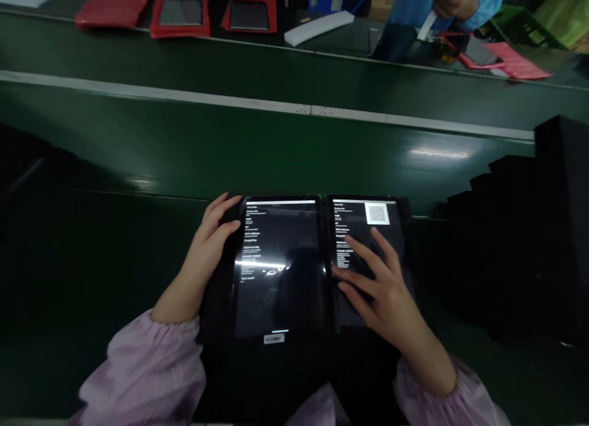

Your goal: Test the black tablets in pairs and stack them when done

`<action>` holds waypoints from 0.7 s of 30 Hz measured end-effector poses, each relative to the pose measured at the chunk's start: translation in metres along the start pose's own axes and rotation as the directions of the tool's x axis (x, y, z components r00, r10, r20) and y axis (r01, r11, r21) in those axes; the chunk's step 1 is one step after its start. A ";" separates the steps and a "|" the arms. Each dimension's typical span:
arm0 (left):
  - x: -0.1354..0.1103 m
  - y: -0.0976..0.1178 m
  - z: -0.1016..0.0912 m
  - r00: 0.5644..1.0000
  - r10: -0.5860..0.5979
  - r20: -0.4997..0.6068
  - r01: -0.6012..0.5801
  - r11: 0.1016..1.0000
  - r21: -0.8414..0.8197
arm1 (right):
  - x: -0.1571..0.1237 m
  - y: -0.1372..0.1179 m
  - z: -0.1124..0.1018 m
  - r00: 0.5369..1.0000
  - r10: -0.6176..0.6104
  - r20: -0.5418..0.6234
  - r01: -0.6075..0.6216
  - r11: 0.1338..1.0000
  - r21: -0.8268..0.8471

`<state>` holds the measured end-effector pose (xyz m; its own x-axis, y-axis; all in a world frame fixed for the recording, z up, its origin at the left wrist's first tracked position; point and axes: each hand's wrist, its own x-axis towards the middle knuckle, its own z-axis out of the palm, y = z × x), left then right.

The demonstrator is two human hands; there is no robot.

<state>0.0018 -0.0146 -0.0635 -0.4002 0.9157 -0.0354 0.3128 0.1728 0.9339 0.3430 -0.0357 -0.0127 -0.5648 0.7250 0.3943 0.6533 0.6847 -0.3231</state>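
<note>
Left hand [205,254]: grip narrow, curled on the left tablet's [278,266] upper edge; holding unclear. Right hand [381,285]: grip wide, spread open over the right tablet [368,229], below its QR code [377,213]. Both tablets lay side by side on the green bench [294,156].

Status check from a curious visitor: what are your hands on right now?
Left hand on edge of black tablet. Right hand spread over second black tablet, QR code showing. Black stepped box stack off to the right.

Two adjacent tablets [278,266] lie on a conveyor belt [294,150].
</note>
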 end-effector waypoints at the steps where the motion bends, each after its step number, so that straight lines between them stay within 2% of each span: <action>1: 0.000 0.000 0.000 1.000 0.008 -0.002 -0.008 1.000 0.007 | -0.001 0.005 -0.002 0.999 0.015 -0.029 -0.015 1.000 -0.003; 6: 0.001 0.000 0.001 0.999 0.043 0.016 -0.043 0.998 0.045 | -0.001 0.022 -0.013 0.970 0.139 -0.199 -0.144 0.990 -0.009; 9: 0.001 -0.003 0.001 0.996 0.082 0.032 -0.085 0.992 0.096 | 0.000 0.023 -0.016 0.951 0.193 -0.243 -0.196 0.980 0.011; 15: 0.000 -0.005 0.002 0.992 0.102 0.076 -0.117 0.963 0.241 | 0.005 0.028 -0.019 0.956 0.177 -0.235 -0.188 0.982 -0.028; 21: 0.001 -0.007 0.002 0.995 0.082 0.053 -0.087 0.991 0.101 | 0.018 0.043 -0.017 0.980 0.143 -0.136 -0.159 0.980 -0.116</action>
<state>0.0008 -0.0138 -0.0704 -0.3269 0.9448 0.0225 0.4317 0.1281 0.8929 0.3690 0.0056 -0.0051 -0.3915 0.7982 0.4577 0.7890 0.5472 -0.2793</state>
